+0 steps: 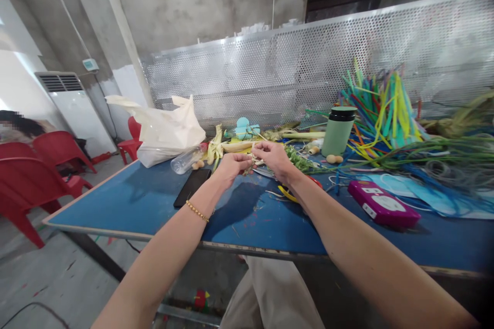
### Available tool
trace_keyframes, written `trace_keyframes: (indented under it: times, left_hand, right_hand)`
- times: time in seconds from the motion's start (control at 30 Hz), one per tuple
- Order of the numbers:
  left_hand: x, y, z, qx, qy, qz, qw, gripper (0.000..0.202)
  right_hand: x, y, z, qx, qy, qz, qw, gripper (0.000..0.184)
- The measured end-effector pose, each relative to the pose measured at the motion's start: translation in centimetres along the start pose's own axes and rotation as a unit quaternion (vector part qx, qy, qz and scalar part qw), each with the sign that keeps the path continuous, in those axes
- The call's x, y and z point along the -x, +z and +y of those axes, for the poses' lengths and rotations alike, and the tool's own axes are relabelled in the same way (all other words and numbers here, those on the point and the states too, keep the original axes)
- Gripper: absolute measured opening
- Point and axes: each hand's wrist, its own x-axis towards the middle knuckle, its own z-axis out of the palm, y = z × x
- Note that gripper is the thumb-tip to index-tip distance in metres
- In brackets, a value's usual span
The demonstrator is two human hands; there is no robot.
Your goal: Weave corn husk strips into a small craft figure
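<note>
Both of my hands meet above the blue table [127, 200], pinching a small pale woven piece [252, 161] of leaf strips between them. My left hand [232, 165] is closed with its fingertips pressed on the piece, and a gold bead bracelet [197, 211] circles that wrist. My right hand [272, 157] is closed too, thumb and fingers gripping the same piece from the right. Pale yellow leaf strips [216, 149] and green leaf bits [301, 161] lie just beyond the hands. Red-handled scissors [314, 181] lie partly hidden under my right forearm.
A black phone [192, 187] lies by my left wrist, a clear bottle [186, 160] and a white bag [168, 131] behind it. To the right stand a green tumbler [338, 130], coloured plastic strips [382, 108] and a magenta box [383, 205]. Red chairs [27, 175] stand at left.
</note>
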Motion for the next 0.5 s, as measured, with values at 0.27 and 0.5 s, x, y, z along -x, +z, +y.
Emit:
trace_keyframes:
  times: [0.27, 0.5]
  left_hand:
    - [-0.43, -0.29, -0.12, 0.022, 0.024, 0.066, 0.997, 0.023]
    - [-0.26, -0.22, 0.12, -0.054, 0.069, 0.08, 0.993, 0.027]
  right_hand:
    - [0.3, -0.23, -0.12, 0.116, 0.021, -0.033, 0.992, 0.022]
    - [0.19, -0.18, 0.42, 0.147, -0.025, -0.067, 0.987, 0.014]
